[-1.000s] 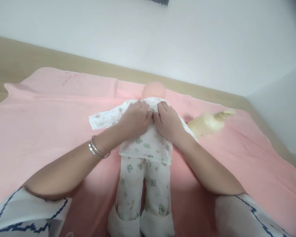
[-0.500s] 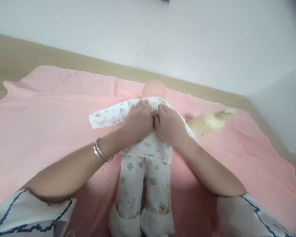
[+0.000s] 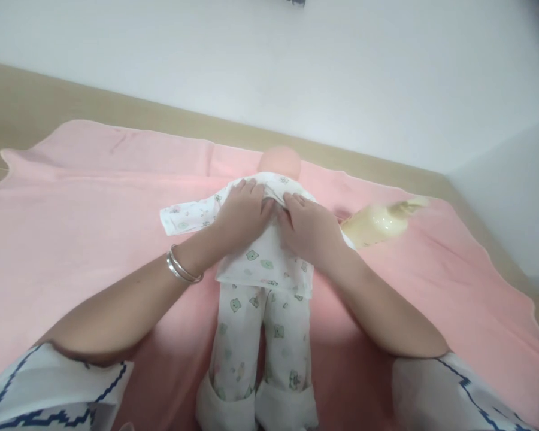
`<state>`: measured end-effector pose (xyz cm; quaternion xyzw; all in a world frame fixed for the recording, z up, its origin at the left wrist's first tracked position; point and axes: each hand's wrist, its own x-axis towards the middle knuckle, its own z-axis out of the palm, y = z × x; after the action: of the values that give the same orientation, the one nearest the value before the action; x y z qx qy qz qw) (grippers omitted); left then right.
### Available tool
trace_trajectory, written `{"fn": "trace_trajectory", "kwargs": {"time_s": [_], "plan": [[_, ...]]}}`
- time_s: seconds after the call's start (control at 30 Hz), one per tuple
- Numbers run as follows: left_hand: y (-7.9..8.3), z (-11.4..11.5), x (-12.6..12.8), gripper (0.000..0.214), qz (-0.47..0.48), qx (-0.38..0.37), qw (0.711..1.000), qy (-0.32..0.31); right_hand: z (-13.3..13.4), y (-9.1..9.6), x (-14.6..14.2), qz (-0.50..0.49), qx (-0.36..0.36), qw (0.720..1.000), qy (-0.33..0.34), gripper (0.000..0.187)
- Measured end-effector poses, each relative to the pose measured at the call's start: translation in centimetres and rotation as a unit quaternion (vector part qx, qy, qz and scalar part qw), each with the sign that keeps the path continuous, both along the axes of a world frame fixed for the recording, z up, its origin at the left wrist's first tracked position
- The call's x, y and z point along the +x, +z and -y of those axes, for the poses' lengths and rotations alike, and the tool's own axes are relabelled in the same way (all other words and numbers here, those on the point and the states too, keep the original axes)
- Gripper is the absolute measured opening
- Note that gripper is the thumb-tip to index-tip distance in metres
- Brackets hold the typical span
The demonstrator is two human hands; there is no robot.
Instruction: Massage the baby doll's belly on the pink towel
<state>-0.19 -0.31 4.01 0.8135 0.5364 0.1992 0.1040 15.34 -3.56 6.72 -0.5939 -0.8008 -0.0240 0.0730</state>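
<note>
A baby doll (image 3: 279,160) lies on its back, its head away from me, in a white baby shirt (image 3: 265,263) with small green and pink prints and matching pants (image 3: 238,341). My left hand (image 3: 245,209) lies on the upper chest of the shirt, fingers bent over the cloth and thumb pinching it. Close beside it, my right hand (image 3: 309,224) grips the shirt front the same way, thumb and fingertips at a fold. The left-side sleeve stretches flat on the blanket. The other sleeve is mostly hidden behind my right hand.
A pink blanket (image 3: 94,239) lies under the doll on a wooden surface (image 3: 31,90). To the right is a shiny cream-coloured object (image 3: 377,224), tapered at its far end, partly behind my right hand. A white wall (image 3: 269,78) stands at the back.
The thumbs have drawn slightly apart, and my left hand has shifted a little left. The shirt's top edge now lies smoother and higher below the doll's head.
</note>
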Motion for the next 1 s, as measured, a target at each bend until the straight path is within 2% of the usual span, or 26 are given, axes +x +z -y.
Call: {"fn": "trace_trajectory", "kwargs": {"time_s": [0.1, 0.23, 0.43, 0.6, 0.83, 1.0], "plan": [[0.3, 0.8, 0.4, 0.043, -0.023, 0.003, 1.000, -0.002, -1.0, 0.2, 0.5, -0.013, -0.017, 1.000, -0.007, 0.029], [0.9, 2.4, 1.1, 0.040, -0.035, -0.002, 0.999, -0.020, -2.5, -1.1, 1.0, -0.031, 0.012, 0.999, 0.011, 0.028], [1.7, 2.7, 1.1, 0.045, 0.010, -0.076, 0.997, -0.015, -3.2, -2.6, 1.2, -0.039, 0.034, 0.998, 0.026, 0.038], [0.6, 0.9, 0.8, 0.061, 0.059, -0.112, 0.992, 0.006, -1.7, -2.2, 0.7, -0.016, 0.033, 0.999, 0.002, 0.051], [-1.4, -1.3, -0.1, 0.062, 0.095, -0.037, 0.995, 0.007, 1.4, -1.3, -0.8, 0.056, 0.046, 0.997, -0.012, 0.057], [-2.0, -1.3, -0.2, 0.062, 0.106, -0.010, 0.994, 0.007, 0.7, -2.3, -0.7, -0.009, 0.048, 0.999, -0.007, 0.057]]}}
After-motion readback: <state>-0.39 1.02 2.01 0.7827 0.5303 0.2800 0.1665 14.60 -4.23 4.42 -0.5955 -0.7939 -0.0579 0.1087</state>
